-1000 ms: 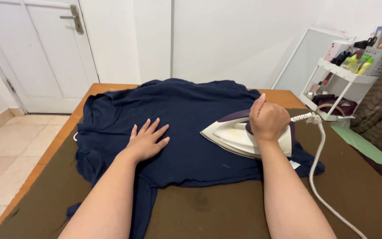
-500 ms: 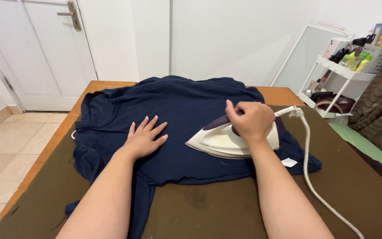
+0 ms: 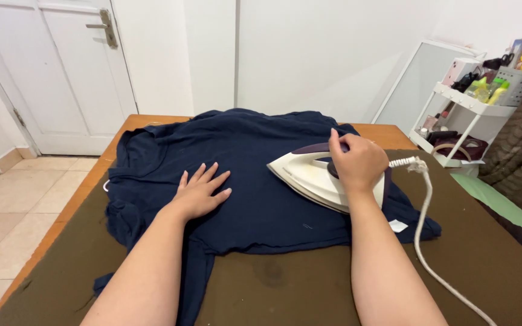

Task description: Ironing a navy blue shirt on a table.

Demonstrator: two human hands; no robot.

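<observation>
Left hand [image 3: 199,194] flat, fingers spread, palm down on navy garment [image 3: 237,163], gripping nothing. Right hand [image 3: 359,164] closed around dark handle of white iron [image 3: 318,172], thumb up over the handle top. Iron just right of left hand, well apart from it, soleplate on the garment, pointed tip aimed toward left hand. Garment under both hands, spread out beyond the fingertips toward the far table edge, one part trailing down beside left forearm. Fabric dark blue, plain, lightly wrinkled near left edge; small white tag [image 3: 397,226] at hem beside right forearm. White cord [image 3: 421,223] off the iron's back, looping right of right forearm. Olive-brown cover [image 3: 309,284] under forearms, on wooden table [image 3: 86,181].
</observation>
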